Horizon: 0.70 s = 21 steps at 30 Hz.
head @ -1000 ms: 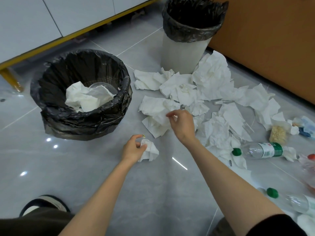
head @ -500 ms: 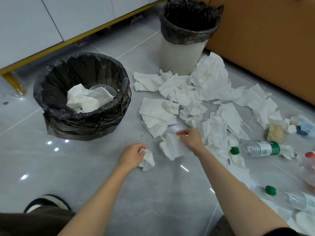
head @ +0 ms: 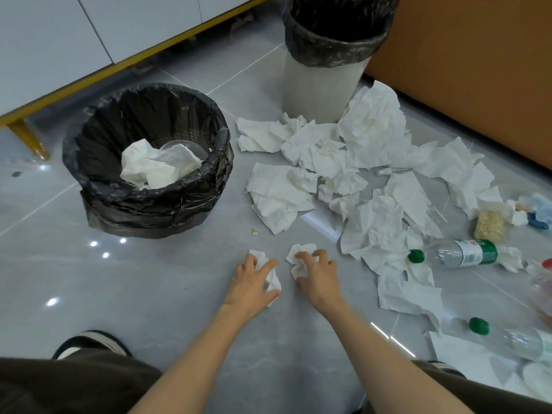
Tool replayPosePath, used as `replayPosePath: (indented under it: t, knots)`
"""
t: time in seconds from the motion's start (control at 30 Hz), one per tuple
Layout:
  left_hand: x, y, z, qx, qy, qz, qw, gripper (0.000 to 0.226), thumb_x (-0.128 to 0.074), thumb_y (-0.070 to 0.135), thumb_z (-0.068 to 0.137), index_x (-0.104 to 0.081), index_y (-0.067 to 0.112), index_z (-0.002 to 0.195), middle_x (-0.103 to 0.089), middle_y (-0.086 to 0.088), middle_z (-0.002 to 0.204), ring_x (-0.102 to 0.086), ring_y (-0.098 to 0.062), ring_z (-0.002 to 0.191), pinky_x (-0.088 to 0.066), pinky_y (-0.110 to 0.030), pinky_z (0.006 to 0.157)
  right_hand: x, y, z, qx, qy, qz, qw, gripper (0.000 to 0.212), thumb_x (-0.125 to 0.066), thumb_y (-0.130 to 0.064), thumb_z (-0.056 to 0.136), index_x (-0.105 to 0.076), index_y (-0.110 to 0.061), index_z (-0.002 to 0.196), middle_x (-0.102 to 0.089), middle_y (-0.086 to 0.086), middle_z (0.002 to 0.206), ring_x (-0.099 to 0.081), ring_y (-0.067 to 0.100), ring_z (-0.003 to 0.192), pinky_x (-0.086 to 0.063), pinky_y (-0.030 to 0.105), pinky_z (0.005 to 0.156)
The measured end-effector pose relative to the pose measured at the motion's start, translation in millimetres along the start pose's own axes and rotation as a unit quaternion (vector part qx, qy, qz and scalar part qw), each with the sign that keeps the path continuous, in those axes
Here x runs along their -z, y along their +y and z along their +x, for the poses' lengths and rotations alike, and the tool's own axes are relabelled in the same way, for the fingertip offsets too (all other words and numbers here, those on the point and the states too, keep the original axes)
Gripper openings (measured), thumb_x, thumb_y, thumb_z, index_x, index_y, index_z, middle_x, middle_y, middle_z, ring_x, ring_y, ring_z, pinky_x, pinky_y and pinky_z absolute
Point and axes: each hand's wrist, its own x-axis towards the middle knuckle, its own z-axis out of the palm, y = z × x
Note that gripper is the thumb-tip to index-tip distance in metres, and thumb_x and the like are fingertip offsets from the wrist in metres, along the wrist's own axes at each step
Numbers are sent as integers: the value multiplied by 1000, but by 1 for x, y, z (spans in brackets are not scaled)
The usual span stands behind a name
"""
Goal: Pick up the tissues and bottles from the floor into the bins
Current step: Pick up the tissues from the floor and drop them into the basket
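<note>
Down on the floor (head: 167, 297) at 7 o'clock of the tissue pile (head: 373, 225), the left hand (head: 254, 283) grips one tissue wad (head: 273, 279) and the right hand (head: 321, 277) clutches a second wad (head: 298, 268), so I'd scrunch both tight before lifting toward the low bin (head: 149, 210) at 10 o'clock.

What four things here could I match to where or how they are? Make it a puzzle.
Things:
1. low bin
2. tall bin
3. left hand
4. labelled bottle

States:
A. lying on its side, with a green cap
B. has tissues inside
C. beside the orange wall
D. grips a small wad

Pairs: 1-B, 2-C, 3-D, 4-A
</note>
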Motion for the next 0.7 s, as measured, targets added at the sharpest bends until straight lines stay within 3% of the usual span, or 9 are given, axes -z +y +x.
replayPosePath:
  t: [0.1,0.2,0.3,0.4,0.47,0.57,0.7]
  knots:
    - [-9,-2,1,22,16,8,1000,39,-61,31,87,-51,30,125,-30,-5,132,-36,-26,115,-43,-33,94,-6,6,1,26,0,44,999,33,-54,-11,88,-56,-18,120,-43,6,119,-51,29,100,-45,32,81]
    - [-11,-7,5,23,27,-17,999,22,-61,19,88,-58,17,110,-38,-5,125,-42,-24,109,-40,-27,87,-5,3,2,-10,15,158,987,24,-57,-13,86,-62,-16,110,-49,3,102,-55,25,92,-40,26,75]
    - [-6,-11,8,23,54,-110,992,14,-62,14,86,-60,11,100,-54,-8,109,-55,-26,100,-38,-26,75,7,-9,8,-52,59,287,955,24,-59,-10,81,-60,-16,105,-58,3,93,-59,26,87,-48,32,76]
    - [20,-1,13,67,120,-228,964,13,-65,18,85,-59,12,95,-60,-1,94,-59,-23,89,-34,-24,66,37,-30,20,-60,90,389,915,29,-64,-9,79,-53,-17,105,-60,3,97,-61,22,85,-52,33,74]
    - [49,11,19,72,168,-285,941,16,-66,19,85,-58,14,98,-58,5,91,-57,-18,86,-36,-24,68,65,-44,30,-55,100,451,885,33,-66,-9,81,-46,-17,106,-59,5,101,-59,18,82,-50,27,66]
    - [107,25,25,38,250,-353,901,22,-65,16,85,-57,13,106,-58,7,96,-56,-16,91,-42,-25,75,106,-73,40,-48,96,542,834,39,-67,-8,82,-41,-17,109,-62,10,102,-62,23,86,-51,31,70]
    - [175,28,19,-45,348,-355,866,22,-59,14,88,-57,17,110,-60,3,109,-55,-14,100,-45,-24,83,155,-119,44,18,76,565,822,34,-69,-8,82,-48,-15,108,-66,6,98,-63,18,80,-50,26,64]
